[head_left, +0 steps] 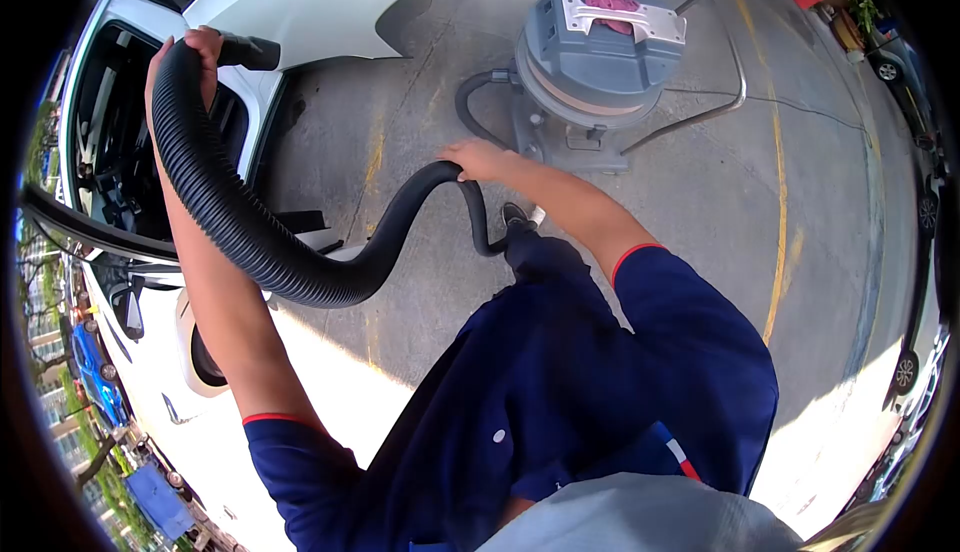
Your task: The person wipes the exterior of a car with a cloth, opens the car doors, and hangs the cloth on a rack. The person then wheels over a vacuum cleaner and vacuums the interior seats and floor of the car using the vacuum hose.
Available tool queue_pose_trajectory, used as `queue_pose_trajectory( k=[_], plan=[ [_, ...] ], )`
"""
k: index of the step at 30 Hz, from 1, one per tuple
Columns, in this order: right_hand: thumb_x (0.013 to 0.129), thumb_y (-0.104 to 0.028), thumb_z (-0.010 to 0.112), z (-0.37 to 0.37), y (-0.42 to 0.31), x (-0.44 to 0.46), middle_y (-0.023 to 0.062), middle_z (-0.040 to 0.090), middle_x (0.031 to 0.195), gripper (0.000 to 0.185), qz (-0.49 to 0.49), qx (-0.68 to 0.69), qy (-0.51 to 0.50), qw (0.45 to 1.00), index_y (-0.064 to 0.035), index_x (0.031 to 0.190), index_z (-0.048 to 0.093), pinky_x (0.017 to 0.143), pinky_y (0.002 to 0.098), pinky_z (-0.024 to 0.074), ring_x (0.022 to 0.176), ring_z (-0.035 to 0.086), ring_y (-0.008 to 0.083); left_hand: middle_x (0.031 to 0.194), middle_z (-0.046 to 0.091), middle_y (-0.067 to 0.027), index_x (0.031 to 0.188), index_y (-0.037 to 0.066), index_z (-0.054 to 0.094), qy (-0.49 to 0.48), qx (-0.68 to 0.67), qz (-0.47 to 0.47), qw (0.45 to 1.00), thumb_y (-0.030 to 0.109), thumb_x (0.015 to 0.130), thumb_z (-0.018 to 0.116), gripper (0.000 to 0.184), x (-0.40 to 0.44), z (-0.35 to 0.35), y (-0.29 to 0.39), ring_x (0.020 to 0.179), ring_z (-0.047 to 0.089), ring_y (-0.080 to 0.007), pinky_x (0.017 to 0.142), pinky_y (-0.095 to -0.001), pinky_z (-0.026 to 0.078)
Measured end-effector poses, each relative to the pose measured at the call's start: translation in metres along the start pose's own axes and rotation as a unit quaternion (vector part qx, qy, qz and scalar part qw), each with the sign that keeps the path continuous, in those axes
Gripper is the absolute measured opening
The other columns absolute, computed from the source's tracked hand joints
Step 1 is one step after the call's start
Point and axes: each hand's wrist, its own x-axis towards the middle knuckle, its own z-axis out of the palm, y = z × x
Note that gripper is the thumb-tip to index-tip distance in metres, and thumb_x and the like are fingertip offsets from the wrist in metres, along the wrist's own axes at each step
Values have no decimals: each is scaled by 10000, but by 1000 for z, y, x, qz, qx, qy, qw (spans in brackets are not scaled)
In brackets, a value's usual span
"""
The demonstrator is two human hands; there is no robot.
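Ground: grey pavement (700, 222), part shaded, part sunlit, marked by a yellow line (780, 222) running along the right.

White car (290, 2): left and top left of the view, a dark opening into the interior beside the raised left arm.

Vacuum cleaner (590, 67): grey drum type, upright on the pavement ahead of the person, well apart from the left hand. A bent metal handle (743, 82) reaches out on its right.

Black hose (225, 207): ribbed. Leaves the left hand, hangs in a broad sag in front of the left forearm, rises to the right hand, then drops in a thinner-looking bend by the person's leg. A short length of hose also shows at the drum's left side; the link between is hidden.

Left hand (205, 52): raised, fingers wrapped round the black hose at its upper end. Right hand (480, 160): lower, near the vacuum, fingers bent over the top of the black hose; grip firmness cannot be told.

Nozzle (252, 53): black, stub-like, just beyond the left hand, pointing right. Contact with the car body: cannot tell.

Pink cloth (612, 12): bunched under the light-coloured grip on the drum's lid.
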Motion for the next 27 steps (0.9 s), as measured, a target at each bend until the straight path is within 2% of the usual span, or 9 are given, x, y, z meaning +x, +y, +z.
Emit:
queue_pose_trajectory(
  k=[2,4,8,13,17,19,21,26,27],
  plan=[
    [818,-153,631,-35,70,-7,100,514,1352,513,8,-206,120,971,-92,1316,522,1095,446,331,1318,433,290,1003,496,-211,1207,-120,330,8,-27,-7,1000,71,905,581,437,30,-22,12,769,583,-223,687,-282,549],
    [871,-204,542,-94,122,-20,107,450,1432,510,108,-297,190,930,-40,1350,482,1158,442,221,1386,339,285,999,500,-210,1203,-117,345,9,-38,-15,999,67,893,592,437,45,-37,14,772,585,-227,692,-284,549],
    [914,-327,526,-158,208,-44,105,398,1482,564,151,-385,43,909,-28,1387,453,1182,448,154,1423,275,273,946,563,-215,1023,-138,439,72,152,-14,986,111,883,621,338,71,-43,2,767,601,-233,730,-282,559],
    [892,-400,557,-173,221,-36,111,401,1482,624,148,-425,-107,887,-23,1380,461,1184,466,130,1430,263,271,1020,574,-219,1219,-138,408,50,142,-3,989,187,920,586,476,107,-95,19,808,604,-224,700,-290,576],
    [876,-459,571,-188,224,-15,145,416,1466,688,155,-334,-38,929,-3,1378,454,1186,467,123,1424,278,285,970,582,-239,1173,-147,412,79,90,3,993,169,904,575,446,145,-124,40,755,613,-255,681,-315,588],
    [885,-479,550,-200,235,-4,164,395,1479,701,186,-392,6,901,2,1384,443,1189,463,115,1419,287,291,929,579,-240,1092,-132,428,134,52,11,990,129,874,592,378,172,-135,48,744,618,-275,673,-349,592],
    [871,-485,561,-208,247,7,154,357,1504,734,242,-417,-97,871,10,1395,420,1195,450,112,1426,273,276,905,571,-229,1029,-105,429,160,14,4,987,109,851,609,331,199,-157,63,752,620,-286,668,-372,593],
    [877,-513,535,-212,233,13,159,396,1479,728,259,-422,-153,855,-11,1395,433,1192,475,96,1422,277,289,904,554,-214,1025,-63,429,175,-34,61,982,126,833,622,331,274,-210,120,745,611,-304,644,-408,587],
    [873,-502,548,-216,233,23,156,409,1469,723,267,-425,-169,848,-9,1390,436,1191,480,99,1419,282,292,909,561,-220,1029,-71,443,133,-1,65,989,140,844,610,326,289,-220,132,741,606,-300,658,-390,582]
  ],
)
